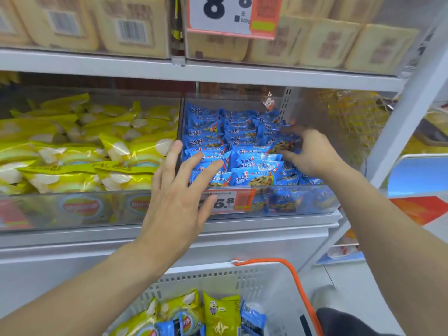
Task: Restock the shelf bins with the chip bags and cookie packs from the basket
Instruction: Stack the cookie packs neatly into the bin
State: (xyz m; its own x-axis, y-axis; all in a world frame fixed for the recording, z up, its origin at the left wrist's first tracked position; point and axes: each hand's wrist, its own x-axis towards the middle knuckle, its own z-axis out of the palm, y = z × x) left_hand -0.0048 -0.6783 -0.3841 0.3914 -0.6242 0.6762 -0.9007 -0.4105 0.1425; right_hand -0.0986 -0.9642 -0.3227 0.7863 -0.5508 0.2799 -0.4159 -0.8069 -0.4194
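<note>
A clear bin (300, 198) on the middle shelf is packed with blue cookie packs (244, 141). My left hand (180, 190) hovers at the bin's front left corner, fingers spread, fingertips over the packs. My right hand (309, 151) is inside the bin on the right, fingers spread and resting on the blue packs. To the left, a second clear bin (72, 209) holds yellow chip bags (80, 146). Below, a white basket (218, 277) with an orange handle (298, 282) carries more yellow chip bags (179, 309) and a few blue cookie packs (252, 316).
The upper shelf holds pale yellow packages (131, 25) behind a price sign (225, 13). A price tag (228, 201) sits on the cookie bin's front. The white shelf upright (407, 110) rises on the right. My shoe (324, 297) stands on the floor beside the basket.
</note>
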